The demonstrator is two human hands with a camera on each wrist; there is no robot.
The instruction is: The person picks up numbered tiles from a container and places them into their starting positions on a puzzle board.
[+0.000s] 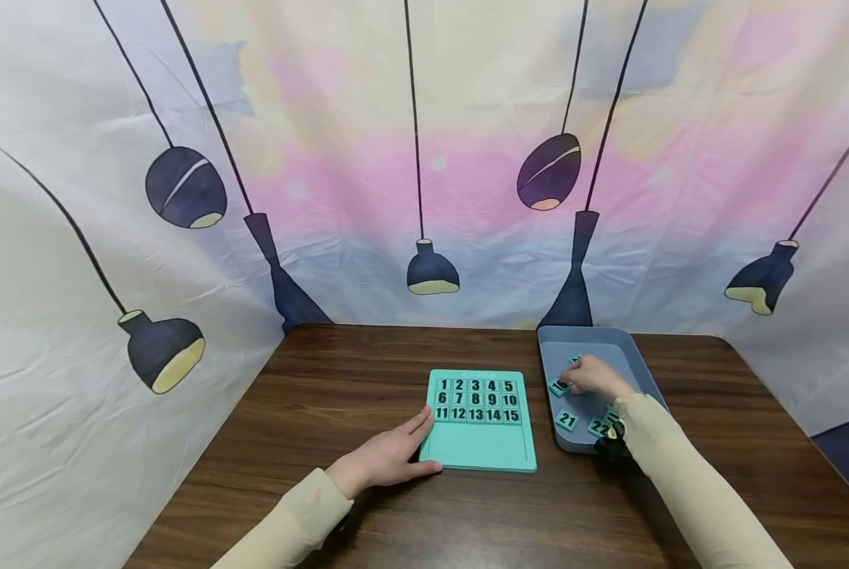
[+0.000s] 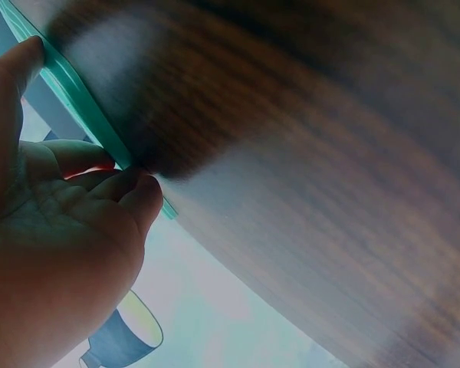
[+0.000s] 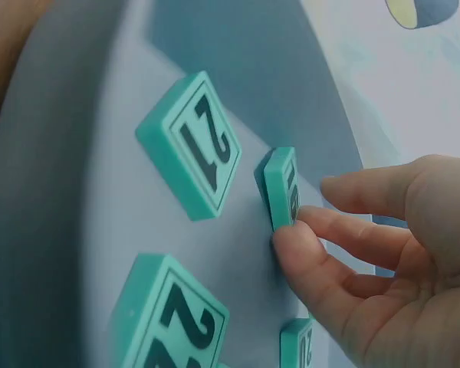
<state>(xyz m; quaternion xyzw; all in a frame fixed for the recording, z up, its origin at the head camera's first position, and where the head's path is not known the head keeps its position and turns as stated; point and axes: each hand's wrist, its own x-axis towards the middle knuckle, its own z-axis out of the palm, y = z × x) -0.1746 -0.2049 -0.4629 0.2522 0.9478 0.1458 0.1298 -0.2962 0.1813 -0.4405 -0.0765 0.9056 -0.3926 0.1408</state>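
A turquoise number board [image 1: 476, 446] lies on the table, with tiles 1 to 15 in three rows above a bare lower strip. My left hand [image 1: 390, 454] rests against its left side; thumb and fingers touch the edge, spread apart. Over the blue-grey tray [image 1: 549, 348], my right hand [image 1: 592, 374] pinches a turquoise number tile marked 16 [image 3: 282, 188] at one corner between thumb and fingertips. That tile looks tilted against the tray floor. Tile 21 [image 3: 192, 146] and tile 22 [image 1: 598, 427] lie close by, and another tile [image 3: 295, 343] is partly cut off.
The tray's raised rim stands right of the board, with a strip of brown wooden table [image 1: 367, 379] between them. Behind the table hangs a cloth [image 1: 353, 237] printed with lamps. The right forearm sleeve [image 1: 669, 450] crosses the tray's near right corner.
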